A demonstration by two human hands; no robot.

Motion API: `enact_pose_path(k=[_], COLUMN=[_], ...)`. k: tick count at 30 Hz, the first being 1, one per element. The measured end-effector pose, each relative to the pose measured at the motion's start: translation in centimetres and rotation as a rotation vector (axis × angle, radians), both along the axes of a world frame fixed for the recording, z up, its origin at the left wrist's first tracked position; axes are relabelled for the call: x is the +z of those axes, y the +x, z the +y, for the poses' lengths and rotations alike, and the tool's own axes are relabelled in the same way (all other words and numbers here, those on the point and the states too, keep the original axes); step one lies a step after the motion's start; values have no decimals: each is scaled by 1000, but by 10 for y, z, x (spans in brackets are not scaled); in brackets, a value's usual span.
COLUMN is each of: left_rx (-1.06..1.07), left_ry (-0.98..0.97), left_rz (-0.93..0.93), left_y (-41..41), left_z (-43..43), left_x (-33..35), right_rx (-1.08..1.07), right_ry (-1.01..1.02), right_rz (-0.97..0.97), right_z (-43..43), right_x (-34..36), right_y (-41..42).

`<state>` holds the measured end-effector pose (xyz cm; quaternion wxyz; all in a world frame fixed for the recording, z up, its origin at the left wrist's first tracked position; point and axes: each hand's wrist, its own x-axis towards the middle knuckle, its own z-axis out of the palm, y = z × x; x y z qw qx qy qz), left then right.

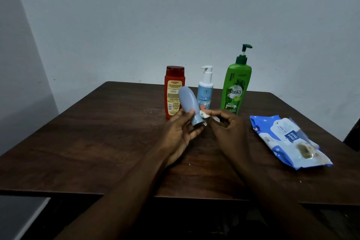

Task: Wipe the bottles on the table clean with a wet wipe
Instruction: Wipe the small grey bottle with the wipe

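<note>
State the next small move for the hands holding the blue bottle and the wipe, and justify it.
Probably draw the wet wipe up from the cap along the body of the blue bottle. The left hand holds the bottle tilted, cap down; the right hand pinches the wipe at the cap end only, leaving the body above uncovered.

One head-worn, wide-angle view, looking forward and down

The camera sits above the near edge of the surface (pixel 93 138), close to it, and faces across it to the wall (pixel 175 15) behind the surface's far edge.
</note>
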<state>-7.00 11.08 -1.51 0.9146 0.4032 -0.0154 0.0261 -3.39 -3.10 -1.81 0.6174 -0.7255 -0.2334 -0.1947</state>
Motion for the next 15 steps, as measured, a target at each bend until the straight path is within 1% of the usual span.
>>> enact_pose_path(k=[3, 8, 13, 15], left_rx=[-38, -123, -105, -60], left_ry=[-6, -119, -112, -48], left_rz=[-20, -91, -139, -125], left_y=[0, -5, -2, 0], left_z=[-2, -2, 0, 0], left_x=[1, 3, -1, -3], right_rx=[7, 14, 17, -31], right_ry=[-49, -28, -87, -126], right_rz=[-72, -110, -248, -302], right_z=[1, 4, 7, 8], right_x=[0, -5, 0, 4], right_y=[-5, -18, -35, -32])
